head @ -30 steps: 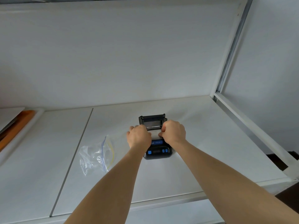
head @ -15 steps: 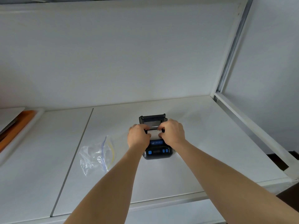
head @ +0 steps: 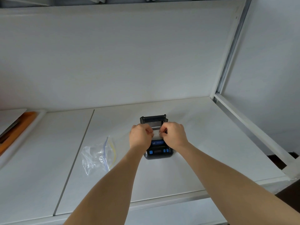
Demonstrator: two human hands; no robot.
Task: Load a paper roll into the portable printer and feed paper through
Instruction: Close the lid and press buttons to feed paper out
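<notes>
Left hand (head: 140, 135) and right hand (head: 174, 134) pinch opposite ends of the paper (head: 156, 133), its axis crosswise over the open printer (head: 158, 151).

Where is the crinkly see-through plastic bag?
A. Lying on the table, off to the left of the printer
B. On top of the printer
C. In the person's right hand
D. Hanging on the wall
A: the clear plastic bag lies flat on the white table, to the left of the black printer, apart from it, while the left hand and the right hand are both at the printer.
</notes>
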